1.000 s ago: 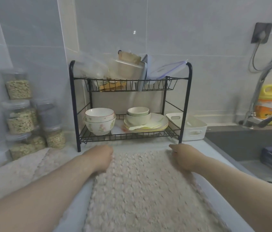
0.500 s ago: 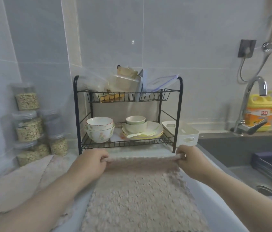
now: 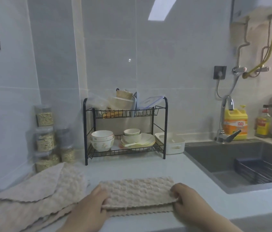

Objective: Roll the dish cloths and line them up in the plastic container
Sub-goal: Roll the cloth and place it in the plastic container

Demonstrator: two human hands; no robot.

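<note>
A person's left hand (image 3: 91, 205) grips the left end of a beige waffle-textured dish cloth (image 3: 138, 192), fingers curled round its edge, while the right hand (image 3: 186, 198) pinches the opposite end in the same fashion. The cloth lies doubled over on the pale countertop (image 3: 148, 168) near its front edge, with a scalloped lower layer showing beneath the upper fold. A loose pile of matching dish cloths (image 3: 31, 196) sits just to the left. The white plastic container (image 3: 172, 144) stands well back on the counter, beside the right leg of a black two-tier dish rack (image 3: 166, 124) holding bowls and plates. Lidded jars of grain (image 3: 45, 131) are stacked in the left corner. A grey sink (image 3: 215, 158), a chrome tap (image 3: 225, 114) and a yellow detergent bottle (image 3: 235, 122) fill the right side.
</note>
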